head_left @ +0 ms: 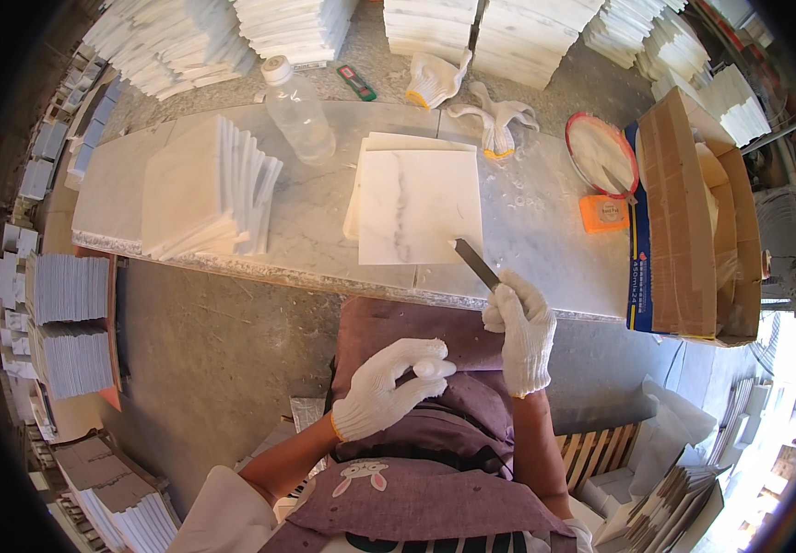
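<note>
My right hand (522, 323), in a white knit glove, grips a narrow, flat dark tool (477, 264) whose exact kind I cannot tell. Its pale tip reaches over the lower right part of a white, grey-veined square tile (421, 207). Contact between tip and tile is unclear. That tile lies on one or more similar ones, edges showing at its top and left. My left hand (393, 385), gloved too, hovers over my lap below the table edge. Its fingers curl toward the thumb, and nothing shows between them.
Leaning tiles (204, 189) stand left on the stone-topped table (545, 267), beside a clear bottle (301, 115). Spare gloves (497, 120), a green-and-red tool (356, 83), a red-rimmed round item (601, 155), an orange box (604, 214) and an open carton (683, 221) lie farther right. Tile stacks (531, 37) line the back.
</note>
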A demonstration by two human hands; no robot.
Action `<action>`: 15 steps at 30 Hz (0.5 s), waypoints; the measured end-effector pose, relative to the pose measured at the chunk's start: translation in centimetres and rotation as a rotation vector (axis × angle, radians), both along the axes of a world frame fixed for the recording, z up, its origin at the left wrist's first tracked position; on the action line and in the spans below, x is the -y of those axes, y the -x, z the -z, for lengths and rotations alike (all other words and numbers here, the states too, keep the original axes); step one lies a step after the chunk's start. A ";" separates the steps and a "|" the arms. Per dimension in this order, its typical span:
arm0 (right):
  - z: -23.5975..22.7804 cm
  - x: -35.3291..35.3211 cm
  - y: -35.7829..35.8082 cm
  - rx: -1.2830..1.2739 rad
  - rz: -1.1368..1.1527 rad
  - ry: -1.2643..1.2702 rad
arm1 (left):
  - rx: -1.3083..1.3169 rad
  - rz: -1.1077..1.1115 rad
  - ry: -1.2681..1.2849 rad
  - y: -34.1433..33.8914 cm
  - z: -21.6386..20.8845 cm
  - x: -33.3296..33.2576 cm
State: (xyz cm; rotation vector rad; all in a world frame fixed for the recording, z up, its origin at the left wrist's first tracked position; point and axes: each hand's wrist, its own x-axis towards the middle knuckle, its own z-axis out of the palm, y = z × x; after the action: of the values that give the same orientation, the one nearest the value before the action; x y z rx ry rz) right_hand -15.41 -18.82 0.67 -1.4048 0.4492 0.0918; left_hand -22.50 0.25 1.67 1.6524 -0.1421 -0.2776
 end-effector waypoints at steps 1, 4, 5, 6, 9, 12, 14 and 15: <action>-0.2 -0.1 0.1 0.003 -0.007 -0.024 | 0.026 -0.013 0.010 -0.1 0.0 0.1; -0.6 -0.5 0.2 -0.017 -0.003 -0.036 | 0.075 -0.020 -0.046 -0.2 0.7 -0.2; -0.6 -0.5 0.2 -0.030 0.002 -0.030 | 0.063 -0.021 -0.054 -0.2 0.8 -0.3; -0.5 -0.5 0.2 -0.032 0.004 -0.038 | 0.051 -0.022 -0.063 -0.2 0.9 -0.3; -0.3 -0.3 0.0 -0.023 0.014 -0.038 | 0.034 -0.016 -0.089 -0.3 1.0 -0.4; -0.1 0.2 -0.8 0.018 0.025 0.003 | -0.037 -0.004 -0.065 -0.4 0.9 -0.4; 0.1 0.4 -1.5 0.043 0.041 0.013 | -0.121 -0.021 -0.002 -0.5 0.9 -0.3; 0.2 0.4 -1.9 0.061 0.068 -0.041 | -0.172 -0.044 0.046 -0.5 0.8 -0.1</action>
State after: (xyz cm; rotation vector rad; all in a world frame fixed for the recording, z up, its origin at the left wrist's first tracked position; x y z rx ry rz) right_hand -13.49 -19.20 0.44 -1.3474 0.4419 0.0027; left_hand -22.04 0.35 0.83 1.5769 0.0172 -0.3782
